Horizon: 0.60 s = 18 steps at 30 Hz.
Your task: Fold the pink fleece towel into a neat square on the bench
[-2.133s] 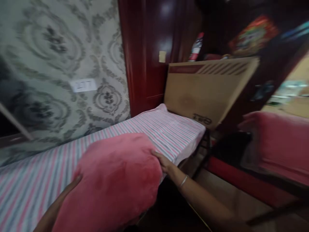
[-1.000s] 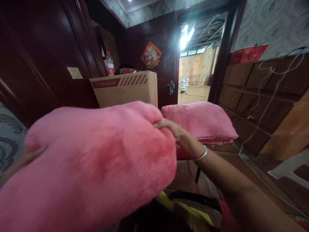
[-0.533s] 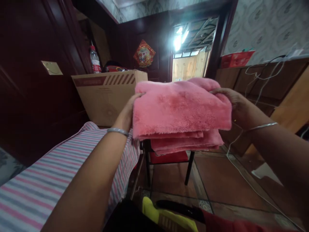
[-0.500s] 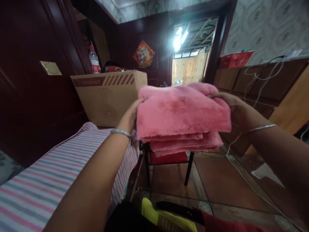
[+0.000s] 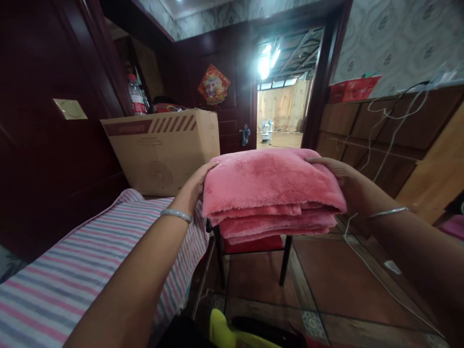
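Note:
A fluffy pink blanket [image 5: 268, 183], folded into a thick stack, is held level in front of me. My left hand [image 5: 199, 181] grips its left edge, thumb on top and the other fingers hidden beneath or behind. On the opposite edge my right hand [image 5: 331, 171] grips it, some fingers lying over the top near the far corner. Below the blanket is a chair with a red seat [image 5: 253, 244] and dark legs; whether the blanket touches it, I cannot tell.
To the left lies a striped cloth [image 5: 97, 246] over a surface. Behind it a cardboard box [image 5: 159, 154] carries a bottle [image 5: 137, 96]. Wooden drawers [image 5: 391, 121] stand at right, with a white cable [image 5: 373, 270] along the floor. A doorway opens ahead.
Both hands have lowered the folded blanket, so the doorway's floor and a fan beyond now show above it. The grip on both sides looks the same.

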Available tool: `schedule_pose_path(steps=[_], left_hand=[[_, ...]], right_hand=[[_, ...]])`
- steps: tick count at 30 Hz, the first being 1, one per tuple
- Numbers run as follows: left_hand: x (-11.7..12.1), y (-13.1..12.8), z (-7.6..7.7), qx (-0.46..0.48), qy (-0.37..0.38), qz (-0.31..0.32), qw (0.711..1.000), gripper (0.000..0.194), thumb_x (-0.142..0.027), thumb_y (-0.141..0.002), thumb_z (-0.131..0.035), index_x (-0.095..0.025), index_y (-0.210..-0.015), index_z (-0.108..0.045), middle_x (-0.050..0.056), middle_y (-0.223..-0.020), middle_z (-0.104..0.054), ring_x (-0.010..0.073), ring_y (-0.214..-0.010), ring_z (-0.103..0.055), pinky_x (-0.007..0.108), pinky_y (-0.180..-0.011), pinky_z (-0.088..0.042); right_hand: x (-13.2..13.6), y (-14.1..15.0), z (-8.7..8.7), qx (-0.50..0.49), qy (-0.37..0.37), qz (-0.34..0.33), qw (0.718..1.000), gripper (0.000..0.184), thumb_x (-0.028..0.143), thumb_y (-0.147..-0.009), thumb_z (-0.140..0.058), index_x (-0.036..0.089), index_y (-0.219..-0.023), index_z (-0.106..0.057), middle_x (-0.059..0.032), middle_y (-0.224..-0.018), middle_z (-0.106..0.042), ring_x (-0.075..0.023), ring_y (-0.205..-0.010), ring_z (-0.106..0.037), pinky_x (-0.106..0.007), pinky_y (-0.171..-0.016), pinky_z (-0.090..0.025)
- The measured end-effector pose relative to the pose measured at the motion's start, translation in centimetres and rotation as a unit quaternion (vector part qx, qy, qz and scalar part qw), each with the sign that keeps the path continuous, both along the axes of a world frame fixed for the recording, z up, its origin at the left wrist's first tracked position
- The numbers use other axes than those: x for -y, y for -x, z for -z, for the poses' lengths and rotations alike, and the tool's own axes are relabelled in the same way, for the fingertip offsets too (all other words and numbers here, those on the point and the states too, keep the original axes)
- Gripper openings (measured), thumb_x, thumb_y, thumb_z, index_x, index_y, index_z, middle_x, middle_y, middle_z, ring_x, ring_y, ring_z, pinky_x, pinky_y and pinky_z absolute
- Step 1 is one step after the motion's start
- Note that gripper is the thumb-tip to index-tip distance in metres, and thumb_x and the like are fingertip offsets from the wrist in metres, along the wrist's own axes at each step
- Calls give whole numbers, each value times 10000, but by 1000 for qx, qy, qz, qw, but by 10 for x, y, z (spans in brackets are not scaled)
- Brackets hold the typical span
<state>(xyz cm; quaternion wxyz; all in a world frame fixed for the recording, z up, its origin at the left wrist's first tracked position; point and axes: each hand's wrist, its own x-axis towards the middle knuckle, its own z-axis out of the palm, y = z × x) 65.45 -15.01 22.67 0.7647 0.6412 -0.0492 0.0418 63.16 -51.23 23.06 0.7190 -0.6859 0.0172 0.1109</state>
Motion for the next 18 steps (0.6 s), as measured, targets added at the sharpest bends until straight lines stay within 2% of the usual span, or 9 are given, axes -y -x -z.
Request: schedule_pose_path(steps=[2,4,7,10,12,14,18], left_hand=[[-2,0,-4,-37,-22,-10,999,330,-351,-679,-792,-184,-957,-733,56,-832,-745,240,-832,-676,378,-869,-513],[-3,1,-8,-58,-26,-13,998,305,-329,-656,-801,-168,-905,-729,57,-802,-736,221,-764,-665,363,-830,-515],[2,4,-10,-35,-31,-26,999,226,-272,-658,-782,-164,-848,-722,62,-790,-738,208,-733,-651,337,-776,-515],[11,10,-8,39,-39,-30,998,142,-229,-682,-743,-193,-818,-718,45,-766,-733,211,-757,-651,317,-734,-508],[17,16,-5,94,-34,-21,995,149,-220,-701,-718,-207,-849,-728,34,-809,-741,201,-800,-657,300,-747,-507],[21,20,0,117,-33,-21,992,189,-218,-709,-712,-208,-895,-742,30,-857,-748,187,-839,-664,287,-781,-506],[19,22,6,34,-16,-15,999,205,-283,-718,-755,-163,-884,-747,60,-817,-748,189,-774,-668,299,-771,-517]], right_hand=[[0,2,-2,21,-36,-19,999,273,396,-868,-632,184,-1027,-699,-102,-848,-754,-261,-798,-697,-420,-848,-566],[-1,4,-3,88,-58,-49,993,315,352,-864,-651,176,-1122,-689,-99,-922,-759,-240,-807,-692,-397,-838,-558],[-3,-2,-2,178,-64,-57,980,345,244,-842,-667,155,-1175,-668,-83,-1013,-747,-180,-802,-678,-335,-818,-533],[-2,-15,2,227,-47,23,972,420,118,-795,-682,165,-1211,-647,-71,-1147,-721,-126,-829,-659,-260,-786,-499],[0,-23,5,247,-47,89,964,492,81,-794,-676,180,-1274,-622,-83,-1258,-686,-115,-879,-658,-242,-780,-487],[2,-27,7,253,-48,118,959,516,67,-812,-659,178,-1312,-604,-95,-1309,-665,-112,-912,-661,-242,-787,-479],[2,-23,7,218,-27,41,975,404,48,-846,-614,139,-1238,-652,-83,-1148,-734,-111,-778,-656,-267,-752,-472]])
